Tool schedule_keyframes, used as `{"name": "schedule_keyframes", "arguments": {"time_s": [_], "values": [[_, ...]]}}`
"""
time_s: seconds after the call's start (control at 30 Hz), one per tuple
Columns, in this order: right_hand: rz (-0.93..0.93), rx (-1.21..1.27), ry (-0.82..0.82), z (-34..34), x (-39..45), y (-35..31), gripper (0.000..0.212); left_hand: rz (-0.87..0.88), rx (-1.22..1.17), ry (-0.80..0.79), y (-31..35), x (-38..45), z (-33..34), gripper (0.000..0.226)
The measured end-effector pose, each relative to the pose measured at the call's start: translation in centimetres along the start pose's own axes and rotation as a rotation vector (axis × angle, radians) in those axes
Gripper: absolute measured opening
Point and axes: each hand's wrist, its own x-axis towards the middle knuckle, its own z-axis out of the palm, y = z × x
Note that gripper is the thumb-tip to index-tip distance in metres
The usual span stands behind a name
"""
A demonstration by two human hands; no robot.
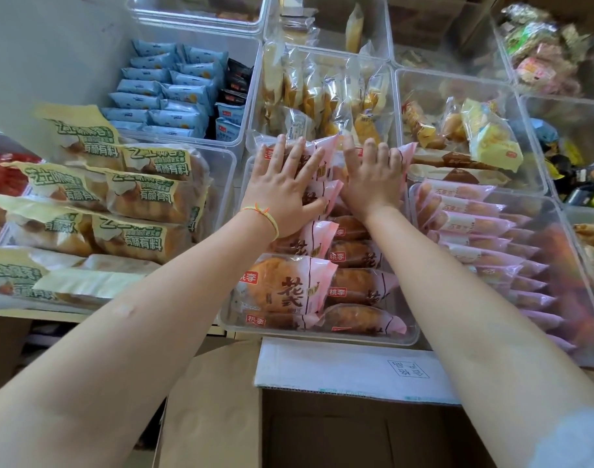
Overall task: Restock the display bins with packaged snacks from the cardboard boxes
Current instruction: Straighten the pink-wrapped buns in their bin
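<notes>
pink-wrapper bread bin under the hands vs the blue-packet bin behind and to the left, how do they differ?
1. The pink-wrapper bin holds round brown breads in pink-ended packs; the blue-packet bin holds smaller flat blue packets, plus a few dark ones.
2. The left hand and right hand press flat on the pink bin's far packs; nothing touches the blue bin.
3. The pink bin sits at the front edge, above the cardboard box; the blue one sits farther back.

Both are clear plastic and well filled.

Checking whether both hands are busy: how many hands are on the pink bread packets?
2: the left hand and right hand lie side by side on the pink bread packets at the bin's far end.
</notes>
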Motion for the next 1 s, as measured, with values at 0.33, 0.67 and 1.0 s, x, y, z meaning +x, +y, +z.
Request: {"name": "schedule_keyframes", "arguments": {"time_s": [0.33,0.67,1.0], "values": [[-0.023,0.089,-0.135,-0.3,-1.9,1.2,0.073,-0.011,0.030,-0.043,0.1,0.2,-0.7,0.080],[0.322,0.989,-0.030,-6.8,-10.6,0.8,0.025,-0.257,-0.347,0.236,-0.9,-8.0,-3.1,0.048],[0.189,1.222,-0.495,-8.9,-15.2,-4.8,0.031,-0.092,-0.228,0.109,0.8,-10.3,-3.8,0.054]]}}
